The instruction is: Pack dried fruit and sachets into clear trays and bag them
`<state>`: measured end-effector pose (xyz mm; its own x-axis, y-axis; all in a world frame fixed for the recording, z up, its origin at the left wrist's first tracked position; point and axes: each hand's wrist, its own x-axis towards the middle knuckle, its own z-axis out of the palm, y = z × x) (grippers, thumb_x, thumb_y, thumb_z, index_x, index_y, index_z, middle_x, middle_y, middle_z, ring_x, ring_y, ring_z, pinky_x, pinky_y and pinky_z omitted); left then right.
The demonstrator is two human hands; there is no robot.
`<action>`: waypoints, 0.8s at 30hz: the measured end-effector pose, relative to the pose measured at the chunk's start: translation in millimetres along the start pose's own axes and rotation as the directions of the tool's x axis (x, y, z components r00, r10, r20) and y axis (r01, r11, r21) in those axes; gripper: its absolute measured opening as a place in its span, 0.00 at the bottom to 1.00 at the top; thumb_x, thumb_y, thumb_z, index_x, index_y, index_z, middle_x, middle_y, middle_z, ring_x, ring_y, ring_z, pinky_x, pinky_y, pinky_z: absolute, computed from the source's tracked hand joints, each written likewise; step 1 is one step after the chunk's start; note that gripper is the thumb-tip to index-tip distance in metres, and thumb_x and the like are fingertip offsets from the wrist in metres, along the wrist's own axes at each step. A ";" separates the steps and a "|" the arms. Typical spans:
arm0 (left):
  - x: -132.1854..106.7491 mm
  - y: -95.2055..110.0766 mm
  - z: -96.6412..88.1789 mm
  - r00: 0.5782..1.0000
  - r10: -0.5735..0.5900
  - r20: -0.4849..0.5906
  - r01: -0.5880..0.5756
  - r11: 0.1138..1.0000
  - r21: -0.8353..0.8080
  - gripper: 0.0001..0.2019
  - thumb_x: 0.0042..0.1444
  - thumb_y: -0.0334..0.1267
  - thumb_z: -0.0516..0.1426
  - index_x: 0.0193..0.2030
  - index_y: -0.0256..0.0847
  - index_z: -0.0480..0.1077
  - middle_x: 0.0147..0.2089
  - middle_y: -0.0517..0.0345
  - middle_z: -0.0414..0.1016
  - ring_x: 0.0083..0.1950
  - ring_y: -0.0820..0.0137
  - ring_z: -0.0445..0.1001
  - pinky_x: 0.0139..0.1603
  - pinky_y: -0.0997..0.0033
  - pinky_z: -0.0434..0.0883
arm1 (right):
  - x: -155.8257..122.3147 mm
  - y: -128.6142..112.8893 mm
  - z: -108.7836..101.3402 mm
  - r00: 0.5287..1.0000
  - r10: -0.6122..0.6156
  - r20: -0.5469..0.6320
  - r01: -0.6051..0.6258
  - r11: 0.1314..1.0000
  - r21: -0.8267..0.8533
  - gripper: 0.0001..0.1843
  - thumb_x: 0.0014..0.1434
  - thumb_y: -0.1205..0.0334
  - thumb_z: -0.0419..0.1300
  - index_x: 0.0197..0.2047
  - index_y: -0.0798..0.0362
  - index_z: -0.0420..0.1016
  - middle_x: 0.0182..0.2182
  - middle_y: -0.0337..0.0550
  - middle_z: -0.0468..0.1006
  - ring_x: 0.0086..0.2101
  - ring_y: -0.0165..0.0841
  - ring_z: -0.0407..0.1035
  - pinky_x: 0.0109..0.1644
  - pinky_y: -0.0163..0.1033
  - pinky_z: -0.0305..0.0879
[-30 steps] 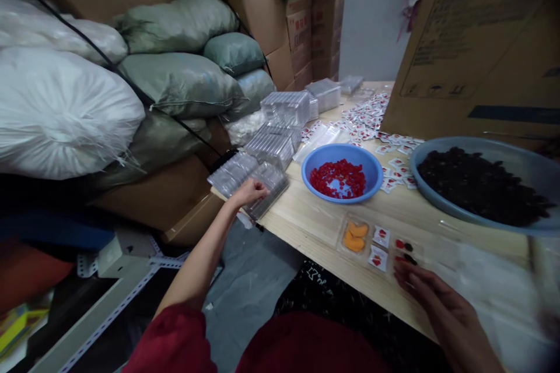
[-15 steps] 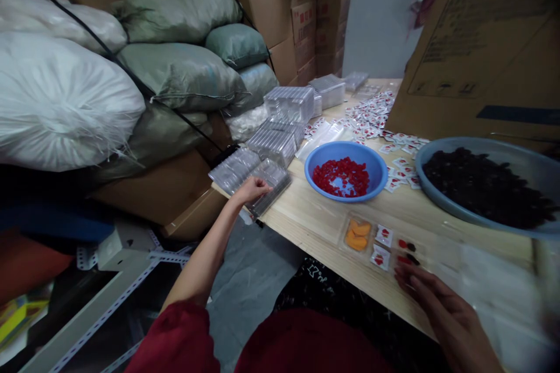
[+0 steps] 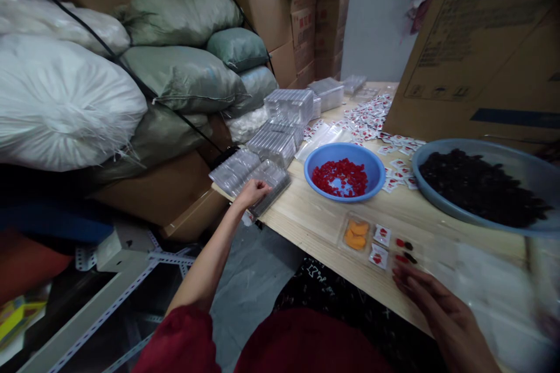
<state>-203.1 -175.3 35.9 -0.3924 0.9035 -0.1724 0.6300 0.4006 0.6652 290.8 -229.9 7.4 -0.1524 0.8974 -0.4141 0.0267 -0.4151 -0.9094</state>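
Note:
My left hand [image 3: 255, 191] is stretched out over the nearest stack of clear plastic trays [image 3: 280, 176], its thumb and fingers pinched together. Whatever sits between those fingertips is too small to make out. My right hand [image 3: 433, 294] hovers low at the table's front edge, fingers stretched and a little curved, with nothing visible in them. Its fingertips are beside a clear tray with red pieces [image 3: 400, 242] and dark pieces [image 3: 410, 257]; whether they touch it I cannot tell. Left of that lie two small printed sachets [image 3: 378, 256] and orange pieces [image 3: 356, 235] in a clear compartment.
On the wooden table [image 3: 301, 218] stand a blue basin [image 3: 380, 178] of red pieces and a larger basin [image 3: 420, 183] of dark pieces. Scattered sachets [image 3: 367, 119] lie behind. A big carton [image 3: 476, 70] stands at right; stuffed sacks [image 3: 184, 76] are piled at left.
The view has shifted slightly. Both hands stay in nearly the same places, the left over the tray stack and the right beside the filled tray.

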 end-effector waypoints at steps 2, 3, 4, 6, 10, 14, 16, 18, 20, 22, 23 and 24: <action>0.3 -0.7 1.0 1.000 -0.004 -0.011 0.004 1.000 0.011 0.18 0.46 0.52 0.59 0.26 0.36 0.73 0.20 0.63 0.67 0.24 0.75 0.61 0.25 0.75 0.56 | -0.1 -0.4 -0.1 1.000 0.000 0.002 0.000 1.000 -0.001 0.27 0.52 0.45 0.68 0.53 0.46 0.79 0.58 0.41 0.75 0.58 0.45 0.69 0.63 0.41 0.63; 0.8 -1.2 1.5 1.000 -0.004 -0.016 0.004 1.000 0.015 0.18 0.46 0.53 0.59 0.26 0.36 0.72 0.20 0.63 0.67 0.24 0.75 0.61 0.25 0.75 0.56 | -0.3 -0.3 -0.1 1.000 0.000 0.001 0.000 1.000 0.003 0.27 0.52 0.45 0.68 0.53 0.46 0.79 0.58 0.42 0.75 0.57 0.45 0.69 0.63 0.42 0.64; 1.4 -1.8 2.0 1.000 -0.004 -0.021 0.004 1.000 0.018 0.18 0.46 0.52 0.59 0.26 0.36 0.73 0.21 0.63 0.67 0.24 0.75 0.61 0.26 0.75 0.56 | -0.5 -0.2 0.0 1.000 -0.002 -0.004 0.002 1.000 0.009 0.27 0.51 0.45 0.68 0.53 0.47 0.79 0.57 0.42 0.76 0.57 0.46 0.70 0.62 0.42 0.65; 2.5 -2.9 2.9 1.000 0.000 -0.028 0.001 1.000 0.021 0.18 0.46 0.52 0.59 0.26 0.36 0.73 0.22 0.62 0.68 0.25 0.74 0.62 0.26 0.75 0.57 | -1.2 0.0 0.4 1.000 -0.002 -0.014 0.002 1.000 0.018 0.27 0.51 0.45 0.69 0.52 0.47 0.80 0.57 0.42 0.76 0.56 0.46 0.70 0.62 0.43 0.66; 2.8 -3.4 4.1 0.999 0.007 -0.032 -0.006 1.000 0.023 0.17 0.47 0.52 0.58 0.26 0.37 0.72 0.21 0.63 0.67 0.25 0.74 0.62 0.26 0.75 0.57 | -2.2 1.4 0.7 1.000 0.003 -0.030 -0.002 1.000 0.016 0.26 0.50 0.45 0.69 0.50 0.47 0.81 0.57 0.41 0.76 0.57 0.46 0.69 0.62 0.41 0.65; 1.8 -2.6 5.1 0.999 0.010 -0.041 -0.009 1.000 0.026 0.16 0.47 0.50 0.57 0.26 0.36 0.72 0.21 0.63 0.67 0.25 0.74 0.63 0.27 0.74 0.58 | -1.2 3.9 -0.2 1.000 0.009 0.000 -0.009 1.000 0.017 0.26 0.52 0.45 0.68 0.52 0.46 0.79 0.59 0.40 0.74 0.58 0.45 0.68 0.65 0.41 0.60; 1.4 -3.0 5.5 0.999 0.011 -0.048 -0.009 0.999 0.034 0.15 0.48 0.48 0.57 0.27 0.36 0.73 0.22 0.63 0.68 0.25 0.74 0.63 0.28 0.74 0.59 | -0.6 3.9 0.0 1.000 0.011 0.005 -0.012 1.000 0.018 0.26 0.52 0.45 0.68 0.52 0.46 0.79 0.59 0.41 0.74 0.58 0.45 0.68 0.66 0.43 0.58; 0.9 -4.0 5.8 0.998 0.016 -0.058 -0.013 0.999 0.047 0.14 0.48 0.47 0.57 0.27 0.37 0.73 0.23 0.62 0.70 0.26 0.73 0.65 0.29 0.74 0.60 | -0.4 2.5 0.9 1.000 0.008 -0.005 -0.008 1.000 0.020 0.27 0.51 0.44 0.69 0.52 0.46 0.79 0.58 0.42 0.75 0.57 0.46 0.69 0.66 0.45 0.59; 0.3 -4.9 6.3 0.997 0.024 -0.070 -0.020 0.998 0.063 0.13 0.47 0.46 0.58 0.28 0.37 0.74 0.24 0.61 0.71 0.28 0.72 0.67 0.30 0.74 0.60 | -0.8 0.7 2.2 1.000 0.004 -0.019 -0.004 1.000 0.017 0.27 0.50 0.44 0.69 0.51 0.46 0.80 0.57 0.42 0.76 0.57 0.47 0.69 0.65 0.45 0.60; -0.3 -5.5 7.2 0.996 0.031 -0.085 -0.024 0.997 0.079 0.13 0.48 0.46 0.58 0.28 0.37 0.74 0.24 0.61 0.71 0.29 0.71 0.67 0.29 0.74 0.59 | -1.5 -0.1 3.1 1.000 0.008 -0.022 -0.007 1.000 0.017 0.27 0.49 0.45 0.70 0.51 0.46 0.81 0.55 0.42 0.78 0.56 0.47 0.70 0.63 0.43 0.63; -0.4 -5.6 7.7 0.995 0.032 -0.093 -0.025 0.996 0.084 0.14 0.49 0.47 0.58 0.27 0.37 0.74 0.23 0.61 0.71 0.28 0.71 0.66 0.29 0.74 0.58 | -1.8 0.2 3.3 1.000 0.010 -0.021 -0.010 1.000 0.019 0.27 0.49 0.45 0.70 0.51 0.46 0.81 0.54 0.42 0.78 0.55 0.47 0.71 0.63 0.42 0.64; -0.2 -5.6 8.3 0.995 0.032 -0.099 -0.023 0.996 0.088 0.15 0.50 0.49 0.57 0.26 0.37 0.73 0.23 0.61 0.70 0.28 0.71 0.66 0.28 0.74 0.58 | -2.0 0.9 3.2 1.000 0.013 -0.017 -0.013 1.000 0.023 0.26 0.49 0.45 0.70 0.51 0.46 0.81 0.54 0.42 0.78 0.55 0.47 0.71 0.62 0.41 0.64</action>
<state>-200.9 -176.5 26.2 -0.4364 0.8963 -0.0786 0.6955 0.3915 0.6025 288.0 -232.6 7.5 -0.1351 0.8942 -0.4268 0.0059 -0.4301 -0.9028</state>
